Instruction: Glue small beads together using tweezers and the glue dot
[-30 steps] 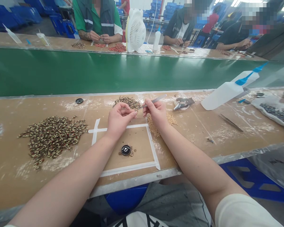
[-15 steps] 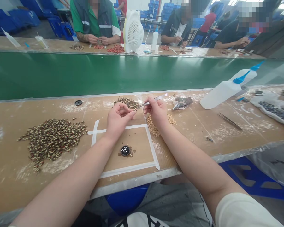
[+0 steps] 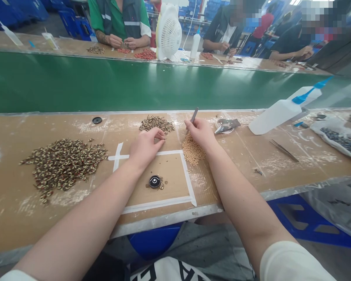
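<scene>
My left hand [image 3: 144,147] pinches a tiny dark piece [image 3: 165,139] between thumb and forefinger, too small to make out well. My right hand [image 3: 203,133] grips metal tweezers [image 3: 195,114], tilted upright, their tips low by a pile of small tan beads [image 3: 194,152]. Just behind my left hand lies a small heap of dark-and-cream pieces [image 3: 157,123]. A bigger heap of similar pieces [image 3: 68,164] spreads out at the left. Between my forearms, a round black cup [image 3: 155,181] with shiny dark contents sits inside a white tape outline [image 3: 188,177].
A black lid [image 3: 97,120] lies at the back left. To the right are a camouflage-patterned tube [image 3: 229,125], a white squeeze bottle [image 3: 273,116], spare tweezers [image 3: 283,150] and a bag of dark pieces [image 3: 339,134]. Beyond the green belt [image 3: 105,84], people work around a fan [image 3: 169,33].
My right hand has moved away from the left one, and the tweezers have swung from pointing at the left fingers to pointing down at the tan beads. The left hand keeps its pinch.
</scene>
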Available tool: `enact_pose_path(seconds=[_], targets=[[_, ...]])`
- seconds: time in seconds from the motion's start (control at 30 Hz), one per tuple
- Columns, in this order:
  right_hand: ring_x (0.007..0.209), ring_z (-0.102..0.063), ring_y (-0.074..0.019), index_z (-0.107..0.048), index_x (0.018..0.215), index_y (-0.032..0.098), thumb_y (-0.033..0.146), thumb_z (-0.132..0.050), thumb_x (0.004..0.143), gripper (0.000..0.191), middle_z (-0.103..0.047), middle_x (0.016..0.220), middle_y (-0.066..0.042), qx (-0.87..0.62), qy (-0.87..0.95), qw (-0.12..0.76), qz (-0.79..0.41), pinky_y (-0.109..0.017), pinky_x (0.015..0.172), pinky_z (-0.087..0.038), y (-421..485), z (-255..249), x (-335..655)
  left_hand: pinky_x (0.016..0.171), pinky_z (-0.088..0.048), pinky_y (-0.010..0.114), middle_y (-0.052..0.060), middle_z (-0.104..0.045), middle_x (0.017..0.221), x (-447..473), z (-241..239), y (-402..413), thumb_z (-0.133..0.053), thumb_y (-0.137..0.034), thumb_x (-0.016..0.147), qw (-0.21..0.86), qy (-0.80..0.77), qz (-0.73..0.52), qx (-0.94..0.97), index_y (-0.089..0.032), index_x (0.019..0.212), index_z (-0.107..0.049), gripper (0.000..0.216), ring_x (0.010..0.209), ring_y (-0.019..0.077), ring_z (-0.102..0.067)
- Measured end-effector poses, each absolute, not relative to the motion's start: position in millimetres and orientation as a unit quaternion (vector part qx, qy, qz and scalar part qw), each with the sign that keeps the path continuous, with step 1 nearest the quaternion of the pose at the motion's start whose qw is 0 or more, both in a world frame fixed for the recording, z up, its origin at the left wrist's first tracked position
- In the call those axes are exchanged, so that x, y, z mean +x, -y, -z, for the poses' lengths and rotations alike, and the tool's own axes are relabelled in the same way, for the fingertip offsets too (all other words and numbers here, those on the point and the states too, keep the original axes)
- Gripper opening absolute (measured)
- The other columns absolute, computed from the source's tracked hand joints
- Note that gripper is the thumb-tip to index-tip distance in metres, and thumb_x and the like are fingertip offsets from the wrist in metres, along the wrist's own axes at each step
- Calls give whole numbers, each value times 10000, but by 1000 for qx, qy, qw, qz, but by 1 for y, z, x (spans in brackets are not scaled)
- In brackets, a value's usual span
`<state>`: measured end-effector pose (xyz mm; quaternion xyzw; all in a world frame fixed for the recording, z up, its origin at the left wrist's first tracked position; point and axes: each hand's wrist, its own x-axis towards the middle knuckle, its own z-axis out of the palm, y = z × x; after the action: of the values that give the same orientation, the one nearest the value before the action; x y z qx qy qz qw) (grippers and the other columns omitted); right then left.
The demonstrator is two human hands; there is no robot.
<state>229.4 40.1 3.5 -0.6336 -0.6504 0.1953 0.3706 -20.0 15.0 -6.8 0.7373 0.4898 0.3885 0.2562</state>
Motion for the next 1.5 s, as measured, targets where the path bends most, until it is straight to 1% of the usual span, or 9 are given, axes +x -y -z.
enact_pose_path(seconds=[0.17, 0.47, 0.6, 0.7, 0.77, 0.87, 1.03, 1.3, 1.5], targets=[[636, -515, -202, -582, 672, 224, 482, -609, 1040, 450, -572, 616, -22, -627, 664, 356, -198, -361, 632, -329, -40, -2, 227, 753, -441, 336, 55, -809, 1010, -17, 2, -11, -787, -202, 893, 243, -490, -415, 727, -276, 983, -771, 117, 958, 261, -639], [609, -510, -199, -607, 671, 222, 460, -619, 1031, 432, -572, 596, -19, -633, 666, 349, -185, -358, 622, -319, -43, 3, 228, 639, -395, 320, 37, -801, 997, -8, -4, -2, -749, -323, 952, 291, -483, -461, 685, -245, 1028, -762, 109, 641, 143, -494], [590, -508, -169, -671, 702, 211, 504, -638, 1019, 433, -593, 606, -9, -586, 652, 429, -220, -349, 611, -353, -40, -1, 222, 544, -362, 277, 61, -793, 961, -5, -6, -4, -773, -353, 921, 429, -460, -485, 607, -225, 986, -759, 144, 602, 118, -491], [563, -505, -142, -726, 772, 218, 648, -639, 999, 494, -595, 619, 4, -487, 639, 525, -280, -332, 577, -392, -31, -9, 213, 435, -233, 237, 90, -800, 1002, -3, -10, -3, -770, -427, 917, 570, -442, -468, 511, -218, 936, -763, 210, 520, 82, -406], [546, -522, -135, -752, 813, 230, 712, -649, 976, 519, -608, 633, 5, -426, 635, 561, -318, -328, 554, -423, -23, -13, 206, 412, -175, 220, 109, -806, 1034, -2, -14, -2, -786, -458, 898, 622, -432, -447, 475, -216, 939, -785, 245, 498, 65, -370], [572, -582, -140, -775, 847, 244, 680, -681, 982, 466, -648, 685, -6, -361, 650, 570, -350, -333, 560, -472, -15, -15, 199, 401, -147, 208, 128, -817, 1039, -2, -16, 1, -817, -482, 864, 662, -410, -431, 456, -218, 985, -819, 291, 485, 57, -366], [625, -616, -146, -788, 889, 253, 570, -685, 1025, 360, -673, 725, -12, -316, 681, 550, -365, -332, 588, -500, -13, -12, 196, 388, -137, 189, 124, -829, 1044, -2, -14, 1, -858, -509, 822, 693, -381, -431, 434, -209, 965, -812, 335, 471, 43, -354], [616, -602, -138, -774, 848, 232, 610, -708, 991, 409, -672, 703, -8, -325, 689, 545, -349, -317, 576, -494, -9, -18, 193, 384, -177, 170, 98, -824, 995, -2, -11, -2, -894, -490, 796, 707, -374, -427, 422, -193, 930, -776, 347, 459, 23, -333], [536, -593, -115, -755, 815, 221, 684, -747, 932, 477, -645, 643, 9, -337, 601, 588, -423, -298, 537, -511, -12, -18, 191, 366, -183, 141, 27, -745, 890, -4, -15, -1, -933, -495, 783, 740, -340, -413, 407, -180, 887, -725, 391, 453, 3, -307]])
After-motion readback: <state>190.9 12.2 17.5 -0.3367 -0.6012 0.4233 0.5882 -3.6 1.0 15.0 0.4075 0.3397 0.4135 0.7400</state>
